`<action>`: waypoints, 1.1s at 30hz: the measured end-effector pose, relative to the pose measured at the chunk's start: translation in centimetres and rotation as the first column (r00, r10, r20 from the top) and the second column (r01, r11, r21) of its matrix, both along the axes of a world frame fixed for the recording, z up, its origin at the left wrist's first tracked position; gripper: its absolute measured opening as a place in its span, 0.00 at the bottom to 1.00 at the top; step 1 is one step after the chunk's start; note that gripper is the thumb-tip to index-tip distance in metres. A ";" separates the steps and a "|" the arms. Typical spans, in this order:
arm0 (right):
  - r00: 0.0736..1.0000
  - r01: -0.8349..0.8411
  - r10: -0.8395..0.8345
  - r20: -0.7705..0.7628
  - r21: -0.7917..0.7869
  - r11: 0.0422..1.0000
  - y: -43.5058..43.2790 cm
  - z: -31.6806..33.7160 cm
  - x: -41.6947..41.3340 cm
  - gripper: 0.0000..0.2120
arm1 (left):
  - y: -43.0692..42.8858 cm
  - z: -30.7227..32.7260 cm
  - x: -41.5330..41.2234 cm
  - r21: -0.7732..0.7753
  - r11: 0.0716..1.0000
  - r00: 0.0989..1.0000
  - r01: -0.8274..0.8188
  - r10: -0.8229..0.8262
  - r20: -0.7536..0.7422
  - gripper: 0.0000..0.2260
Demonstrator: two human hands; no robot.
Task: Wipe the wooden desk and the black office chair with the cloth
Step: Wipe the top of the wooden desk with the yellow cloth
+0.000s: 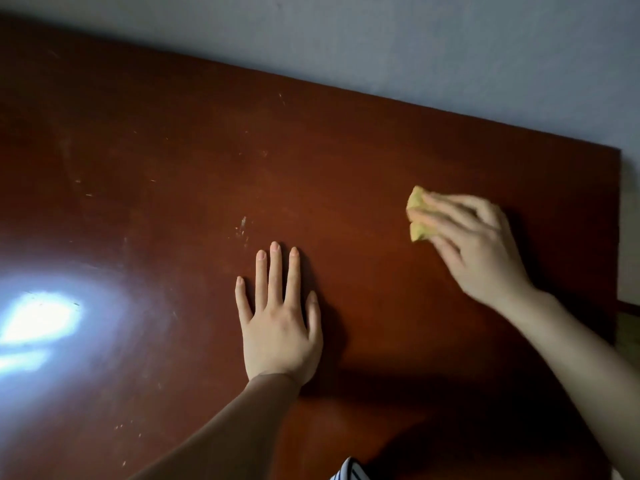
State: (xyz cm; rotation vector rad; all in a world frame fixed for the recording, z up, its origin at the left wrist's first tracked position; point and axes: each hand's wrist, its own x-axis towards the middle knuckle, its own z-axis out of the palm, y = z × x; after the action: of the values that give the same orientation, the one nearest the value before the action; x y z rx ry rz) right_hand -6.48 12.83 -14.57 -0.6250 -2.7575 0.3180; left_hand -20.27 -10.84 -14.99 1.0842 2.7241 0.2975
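While the left hand (277, 327) lies flat with straight fingers at centre frame, the right hand (474, 244) presses a crumpled yellow cloth (417, 216) under its fingers on the reddish-brown wooden desk (173, 150), right of centre.

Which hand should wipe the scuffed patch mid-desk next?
Right hand: it already holds the yellow cloth on the desk. Left hand lies flat, nearer the scuffs, but empty.
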 end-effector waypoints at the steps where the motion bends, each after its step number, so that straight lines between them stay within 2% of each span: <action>1: 0.999 0.044 -0.044 -0.003 0.002 0.999 1.3 0.0 -0.2 0.17 | 0.0 0.0 0.0 0.000 1.000 1.000 0.001 -0.001 -0.001 0.26; 6: 0.961 0.277 -0.277 -0.020 -0.027 0.961 7.2 -0.3 -2.5 0.17 | -0.1 0.1 0.0 -0.013 1.000 1.000 0.000 0.000 0.000 0.27; 14: 0.809 0.587 -0.586 0.041 -0.060 0.807 9.7 0.3 -7.2 0.16 | 0.1 0.0 -0.1 -0.019 1.000 1.000 -0.005 0.005 0.002 0.28; 16: 0.821 0.570 -0.568 0.051 -0.060 0.819 8.7 0.2 -7.1 0.17 | 0.1 0.1 0.0 -0.018 1.000 1.000 -0.004 0.004 0.008 0.28; 22: 0.946 0.325 -0.324 0.033 -0.086 0.942 2.3 0.1 -4.8 0.18 | 0.1 0.2 0.1 -0.017 1.000 1.000 -0.004 0.004 0.007 0.28; 27: 0.964 0.260 -0.263 -0.031 -0.085 0.962 -5.7 -0.1 -2.1 0.17 | 0.2 0.1 0.1 -0.003 1.000 1.000 -0.007 0.007 0.001 0.28; 33: 0.984 0.176 -0.177 -0.014 -0.064 0.982 -11.4 0.2 0.5 0.16 | 0.2 0.1 0.1 0.008 1.000 1.000 -0.008 0.008 -0.003 0.28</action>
State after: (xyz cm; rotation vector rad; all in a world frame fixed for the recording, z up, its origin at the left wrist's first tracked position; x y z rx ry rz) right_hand -5.95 1.46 -14.33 -0.8706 -2.6582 0.3685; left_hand -20.13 -10.65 -14.89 1.0767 2.7328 0.3083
